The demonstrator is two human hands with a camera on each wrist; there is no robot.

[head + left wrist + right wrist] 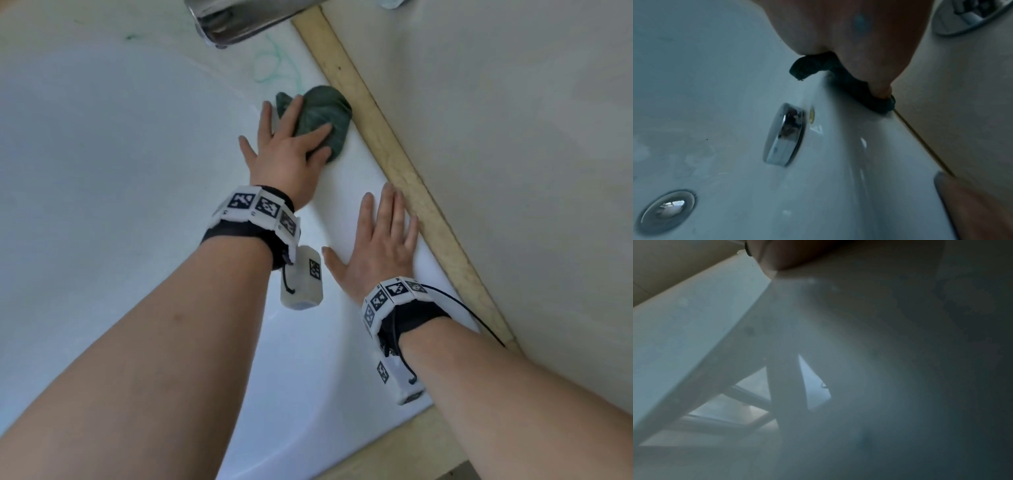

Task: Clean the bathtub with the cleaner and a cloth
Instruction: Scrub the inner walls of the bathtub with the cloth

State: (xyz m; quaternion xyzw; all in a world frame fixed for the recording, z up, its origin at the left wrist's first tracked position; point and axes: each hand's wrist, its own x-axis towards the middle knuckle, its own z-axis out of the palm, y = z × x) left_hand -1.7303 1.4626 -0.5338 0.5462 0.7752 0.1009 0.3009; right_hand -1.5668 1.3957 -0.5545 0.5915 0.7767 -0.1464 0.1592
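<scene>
A crumpled dark green cloth (325, 113) lies on the white bathtub rim (359, 171), close to the beige wall strip. My left hand (291, 144) presses flat on the cloth with straight, spread fingers. In the left wrist view the cloth (869, 97) shows under my palm (849, 40) at the rim's edge. My right hand (380, 240) rests flat on the bare rim nearer to me, fingers straight, holding nothing. Green squiggles of cleaner (274, 65) mark the rim just beyond the cloth. The right wrist view is dim and blurred against the tub surface.
A chrome tap spout (233, 20) hangs over the rim at the top. The left wrist view shows a chrome overflow knob (784, 134) on the tub wall and the drain (667, 209) below. A beige wall (496, 137) runs along the right.
</scene>
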